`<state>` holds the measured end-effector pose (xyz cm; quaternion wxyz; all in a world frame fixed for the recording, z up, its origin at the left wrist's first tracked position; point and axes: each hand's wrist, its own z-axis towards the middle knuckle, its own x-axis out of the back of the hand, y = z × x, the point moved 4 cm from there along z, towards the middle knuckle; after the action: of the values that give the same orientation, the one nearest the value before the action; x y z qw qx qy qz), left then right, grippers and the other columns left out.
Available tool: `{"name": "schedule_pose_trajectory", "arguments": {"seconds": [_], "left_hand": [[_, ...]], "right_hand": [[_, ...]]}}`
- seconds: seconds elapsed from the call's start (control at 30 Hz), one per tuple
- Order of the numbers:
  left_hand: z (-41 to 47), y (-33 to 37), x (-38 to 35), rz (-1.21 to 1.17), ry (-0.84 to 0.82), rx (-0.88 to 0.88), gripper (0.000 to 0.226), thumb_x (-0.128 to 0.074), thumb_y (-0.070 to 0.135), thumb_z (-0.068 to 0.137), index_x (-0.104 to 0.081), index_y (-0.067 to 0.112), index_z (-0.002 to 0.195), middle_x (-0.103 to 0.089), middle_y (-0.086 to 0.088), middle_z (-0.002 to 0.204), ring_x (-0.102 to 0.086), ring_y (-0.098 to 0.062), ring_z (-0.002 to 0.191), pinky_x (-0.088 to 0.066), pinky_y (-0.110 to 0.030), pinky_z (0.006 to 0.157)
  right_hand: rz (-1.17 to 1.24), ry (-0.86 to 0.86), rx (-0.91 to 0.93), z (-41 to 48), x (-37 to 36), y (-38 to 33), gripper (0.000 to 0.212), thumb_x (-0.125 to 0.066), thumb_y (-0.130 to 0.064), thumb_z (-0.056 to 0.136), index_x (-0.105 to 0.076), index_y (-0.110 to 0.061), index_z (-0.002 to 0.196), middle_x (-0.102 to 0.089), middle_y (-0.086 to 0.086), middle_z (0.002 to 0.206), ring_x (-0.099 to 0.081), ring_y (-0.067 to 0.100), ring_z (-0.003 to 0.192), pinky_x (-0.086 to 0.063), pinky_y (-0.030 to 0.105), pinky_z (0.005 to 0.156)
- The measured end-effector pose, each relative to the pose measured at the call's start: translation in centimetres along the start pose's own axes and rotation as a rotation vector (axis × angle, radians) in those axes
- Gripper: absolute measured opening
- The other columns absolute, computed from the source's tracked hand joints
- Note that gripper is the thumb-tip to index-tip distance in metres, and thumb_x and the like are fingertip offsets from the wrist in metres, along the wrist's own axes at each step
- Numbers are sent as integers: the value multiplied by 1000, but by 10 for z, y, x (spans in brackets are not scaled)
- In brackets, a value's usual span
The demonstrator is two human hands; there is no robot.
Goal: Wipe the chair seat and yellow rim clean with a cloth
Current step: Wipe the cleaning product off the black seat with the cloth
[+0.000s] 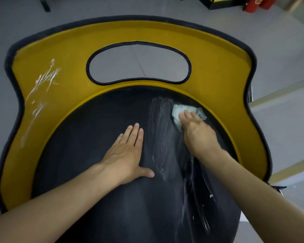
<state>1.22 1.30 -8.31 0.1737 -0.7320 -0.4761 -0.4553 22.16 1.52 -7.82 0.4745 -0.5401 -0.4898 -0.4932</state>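
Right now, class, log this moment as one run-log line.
step: wiping seat | right hand: presses cloth, seat's far right | left hand: flat on seat | white smears: yellow rim, left side, not yet wiped

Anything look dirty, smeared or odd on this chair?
Yes. White streaks mark the left side of the yellow rim. More white smears run down the black seat, right of centre, below the cloth that the right hand presses there. The left hand lies flat on the seat.

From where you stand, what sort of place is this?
Probably an indoor public room, maybe a canteen or hall: a grey tiled floor, what look like red fire extinguishers at the far right, and a yellow-and-black chair with a cloth on its seat.
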Motion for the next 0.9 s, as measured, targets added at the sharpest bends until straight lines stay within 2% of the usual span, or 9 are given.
{"name": "schedule_pose_trajectory", "arguments": {"seconds": [0.07,0.13,0.23,0.37,0.5,0.67,0.8,0.83,0.9], "left_hand": [[1,1,1,8,-8,3,133,-59,78,78,27,10,153,40,-5,157,32,-20,148,6,-38,125],[0,2,2,3,-15,4,133,-60,78,78,27,10,153,40,-5,157,31,-20,148,6,-37,125],[-1,2,3,7,-9,2,133,-60,78,78,26,10,154,39,-6,158,31,-20,148,5,-38,125],[0,6,3,17,6,-17,134,-53,85,75,25,11,154,38,-6,158,30,-20,148,6,-38,125],[2,11,1,29,22,-29,133,-53,85,75,27,13,154,39,-5,158,31,-20,148,6,-39,125],[3,9,2,30,20,-32,131,-55,82,77,27,15,154,39,-4,158,31,-19,148,7,-38,125],[2,9,2,21,18,-32,131,-56,82,77,26,15,154,39,-3,158,31,-19,148,8,-37,125],[2,9,2,19,21,-32,131,-56,82,77,26,15,155,38,-4,158,31,-19,148,8,-37,124],[1,10,3,16,29,-31,131,-57,81,77,25,14,155,37,-4,159,30,-19,148,8,-37,124]], "right_hand": [[4,34,-58,8,5,3,42,-47,6,84,-45,-13,121,-49,4,125,-49,24,118,-44,32,82],[15,66,-53,-13,7,-5,44,-49,7,80,-48,-12,119,-52,4,118,-52,23,113,-44,30,81],[55,17,33,-82,-3,-27,53,-48,0,70,-59,-5,122,-61,8,119,-58,27,113,-53,33,91],[104,-104,100,-145,-17,-43,57,-38,-13,79,-63,-4,130,-62,13,134,-59,30,124,-55,43,94],[88,-98,82,-99,-8,-24,56,-67,-3,69,-61,-8,124,-63,7,125,-61,27,116,-52,32,96],[21,-17,-64,-13,5,7,45,-51,6,83,-44,-11,124,-46,5,126,-44,24,120,-43,34,88],[44,62,-81,-37,8,1,37,-49,3,83,-49,-14,115,-50,2,113,-52,22,106,-36,27,70],[53,61,-65,-58,5,-5,38,-46,2,80,-51,-14,114,-52,1,111,-54,22,104,-40,27,69],[86,26,-9,-102,-3,-24,48,-38,-4,78,-58,-8,122,-60,6,120,-59,27,113,-54,33,85]]}}
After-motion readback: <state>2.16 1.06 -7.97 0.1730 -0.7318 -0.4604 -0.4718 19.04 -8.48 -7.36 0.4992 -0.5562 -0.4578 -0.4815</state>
